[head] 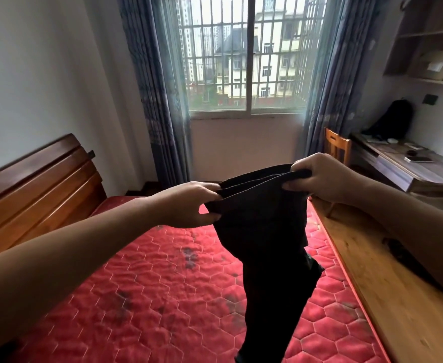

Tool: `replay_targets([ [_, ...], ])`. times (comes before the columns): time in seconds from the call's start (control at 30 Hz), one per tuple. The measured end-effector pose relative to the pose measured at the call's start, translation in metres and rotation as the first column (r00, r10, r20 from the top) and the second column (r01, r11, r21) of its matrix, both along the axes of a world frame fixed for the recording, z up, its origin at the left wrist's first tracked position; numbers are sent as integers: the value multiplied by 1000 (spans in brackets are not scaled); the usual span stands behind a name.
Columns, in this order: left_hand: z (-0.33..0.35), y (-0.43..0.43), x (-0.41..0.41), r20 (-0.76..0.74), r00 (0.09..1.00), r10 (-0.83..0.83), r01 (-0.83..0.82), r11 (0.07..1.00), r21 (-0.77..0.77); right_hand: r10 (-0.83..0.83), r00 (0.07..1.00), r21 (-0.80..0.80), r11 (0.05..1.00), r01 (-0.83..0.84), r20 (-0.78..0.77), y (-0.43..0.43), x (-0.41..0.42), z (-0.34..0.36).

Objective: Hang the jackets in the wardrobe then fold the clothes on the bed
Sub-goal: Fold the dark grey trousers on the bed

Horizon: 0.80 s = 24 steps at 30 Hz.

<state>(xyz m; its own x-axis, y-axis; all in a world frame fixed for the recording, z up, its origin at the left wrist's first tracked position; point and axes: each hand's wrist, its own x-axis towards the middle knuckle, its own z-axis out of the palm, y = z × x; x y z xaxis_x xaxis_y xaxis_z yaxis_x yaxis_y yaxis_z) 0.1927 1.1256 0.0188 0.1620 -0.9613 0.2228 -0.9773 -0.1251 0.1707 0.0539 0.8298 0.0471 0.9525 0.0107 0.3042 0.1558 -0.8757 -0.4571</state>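
Bedroom in a home. Shown by: a red-quilted bed (136, 297) laid out below the left hand (189, 203); a wooden headboard (37, 179) to its left; a curtained, barred window (241, 61) beyond; a tabletop (409, 170), chair (337, 146) and wall shelves (425, 80) placed right of the right hand (320, 176).

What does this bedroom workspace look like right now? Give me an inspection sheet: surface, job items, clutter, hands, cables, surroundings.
Surface: red quilted mattress, no sheet on it, dark blotches.
Job's things: black garment, held up by its top edge, hanging over the mattress.
Clutter: dark item on the wooden ledge right of the mattress; small items on the desk.
Hands: left hand and right hand each grip the garment's top edge, fingers curled.
Cables: nothing seen.
Surroundings: wooden headboard, barred window, blue curtains, chair, black backpack on the desk, wall shelves.
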Motion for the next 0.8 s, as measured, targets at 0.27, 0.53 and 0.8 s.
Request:
replay_targets([
  [0.27,18,-5,7,-10,996,85,-84,992,99,51,999,-161,986,-51,-4,-12,-2,-7],
  [0.53,36,-27,-3,34,994,106,-107,994,35,-43,989,-15,999,41,-142,-38,-4,-16],
  [0.8,52,-52,-25,107,984,141,-150,985,83,102,991,-208,971,-117,-83,-43,-14,-1],
])
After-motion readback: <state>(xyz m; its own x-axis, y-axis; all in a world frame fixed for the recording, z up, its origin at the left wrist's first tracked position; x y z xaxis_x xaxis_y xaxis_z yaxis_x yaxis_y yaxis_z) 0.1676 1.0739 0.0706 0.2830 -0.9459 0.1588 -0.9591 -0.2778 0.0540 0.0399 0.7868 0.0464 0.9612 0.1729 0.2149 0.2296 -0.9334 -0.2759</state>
